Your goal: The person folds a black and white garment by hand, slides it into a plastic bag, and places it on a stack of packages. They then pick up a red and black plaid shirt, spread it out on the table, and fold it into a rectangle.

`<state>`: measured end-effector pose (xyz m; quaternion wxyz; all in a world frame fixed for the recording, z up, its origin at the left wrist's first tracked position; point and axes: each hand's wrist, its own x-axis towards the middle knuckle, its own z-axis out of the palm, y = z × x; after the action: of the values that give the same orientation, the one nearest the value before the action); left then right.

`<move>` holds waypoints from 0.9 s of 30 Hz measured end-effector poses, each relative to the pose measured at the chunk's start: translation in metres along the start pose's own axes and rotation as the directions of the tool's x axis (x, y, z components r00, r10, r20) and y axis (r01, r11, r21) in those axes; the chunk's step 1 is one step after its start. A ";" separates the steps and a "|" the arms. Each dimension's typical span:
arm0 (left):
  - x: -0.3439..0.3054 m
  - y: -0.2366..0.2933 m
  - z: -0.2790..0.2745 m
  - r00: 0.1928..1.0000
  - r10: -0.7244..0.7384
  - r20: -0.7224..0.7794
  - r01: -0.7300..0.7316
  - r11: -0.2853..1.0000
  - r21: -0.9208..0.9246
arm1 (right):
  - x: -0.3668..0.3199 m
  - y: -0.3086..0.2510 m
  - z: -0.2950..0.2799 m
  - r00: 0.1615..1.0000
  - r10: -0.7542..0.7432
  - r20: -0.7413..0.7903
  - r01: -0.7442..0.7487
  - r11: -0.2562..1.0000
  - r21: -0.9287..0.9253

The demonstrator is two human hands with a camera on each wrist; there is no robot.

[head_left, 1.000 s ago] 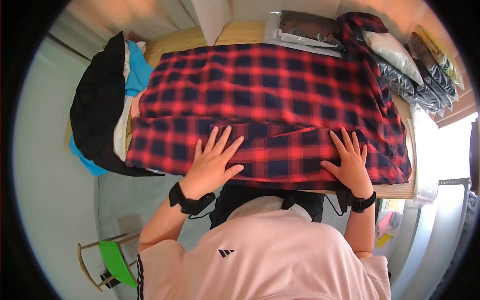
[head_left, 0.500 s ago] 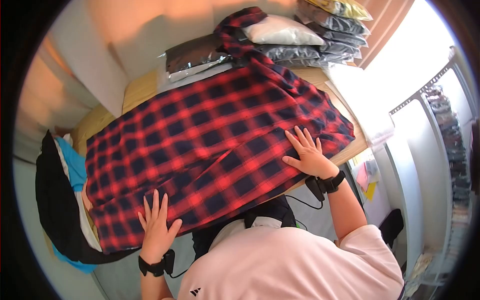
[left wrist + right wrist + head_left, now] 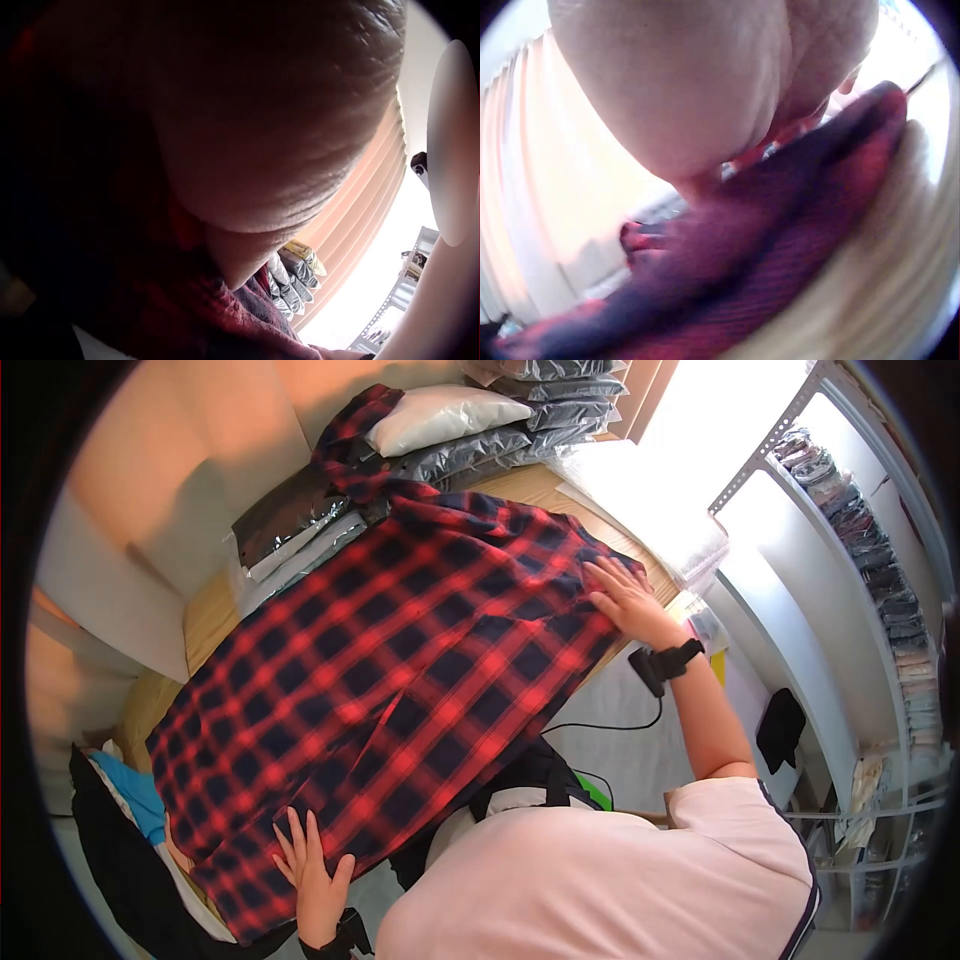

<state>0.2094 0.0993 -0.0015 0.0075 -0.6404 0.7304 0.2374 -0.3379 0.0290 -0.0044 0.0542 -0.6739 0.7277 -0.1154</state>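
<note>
A red and navy plaid shirt (image 3: pixel 380 650) lies spread across the wooden table, one sleeve reaching up beside the bagged packs. My left hand (image 3: pixel 315 880) rests on its near edge at the lower left, fingers spread. At the shirt's right end, by the collar side of the table, my right hand (image 3: pixel 630 603) lies on the cloth with fingers extended. In the right wrist view the palm (image 3: pixel 697 82) is over the plaid cloth (image 3: pixel 757 247). The left wrist view is dark, with the hand (image 3: pixel 262 112) above the cloth.
Bagged garments (image 3: pixel 560 410) are stacked at the back, with a white pack (image 3: pixel 445 418) and a dark pack (image 3: pixel 285 520) nearer. Black and blue clothes (image 3: pixel 130 785) lie at the left end. Shelves (image 3: pixel 860 530) stand at the right.
The head view has turned toward the right. My right hand has slid along the shirt to its right end, while my left hand stays flat near the lower left edge.
</note>
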 end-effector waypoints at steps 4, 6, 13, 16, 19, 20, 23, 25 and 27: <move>0.000 0.001 -0.004 1.000 -0.023 0.003 0.023 0.999 -0.041 | 0.002 0.051 0.019 0.977 0.155 0.144 -0.147 0.987 -0.062; 0.000 0.000 -0.009 0.999 0.030 0.013 -0.029 0.995 -0.093 | 0.009 0.056 0.016 0.955 0.169 0.244 -0.147 0.984 -0.106; -0.029 -0.039 -0.112 0.928 0.041 -0.369 -0.187 0.911 -0.367 | 0.079 -0.061 -0.096 0.985 -0.171 0.038 0.167 0.982 0.088; -0.025 -0.052 -0.169 0.894 -0.003 -0.447 -0.110 0.968 -0.226 | 0.115 -0.129 -0.119 0.948 -0.285 0.143 0.278 0.958 0.066; -0.005 -0.091 -0.208 0.866 0.020 -0.500 -0.047 0.998 -0.041 | 0.163 -0.184 -0.112 0.931 -0.291 0.221 0.331 0.929 -0.168; 0.009 -0.108 -0.216 0.867 -0.016 -0.498 -0.048 0.992 -0.116 | 0.182 -0.195 -0.101 0.934 -0.298 0.198 0.343 0.902 -0.260; 0.050 -0.165 -0.227 0.894 -0.063 -0.444 0.031 0.996 -0.078 | 0.236 -0.213 -0.045 0.893 -0.432 -0.124 0.357 0.849 -0.391; 0.083 -0.196 -0.219 0.882 -0.040 -0.469 0.032 0.999 -0.024 | 0.256 -0.231 -0.020 0.888 -0.412 -0.206 0.294 0.851 -0.435; 0.113 -0.205 -0.213 0.906 -0.058 -0.419 0.084 0.996 0.042 | 0.268 -0.239 0.004 0.866 -0.406 -0.293 0.247 0.855 -0.455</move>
<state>0.4435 -0.0960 0.0825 -0.1211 -0.7019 0.6981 0.0729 -0.1284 -0.2532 0.0700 -0.2481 -0.7506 0.6044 -0.0984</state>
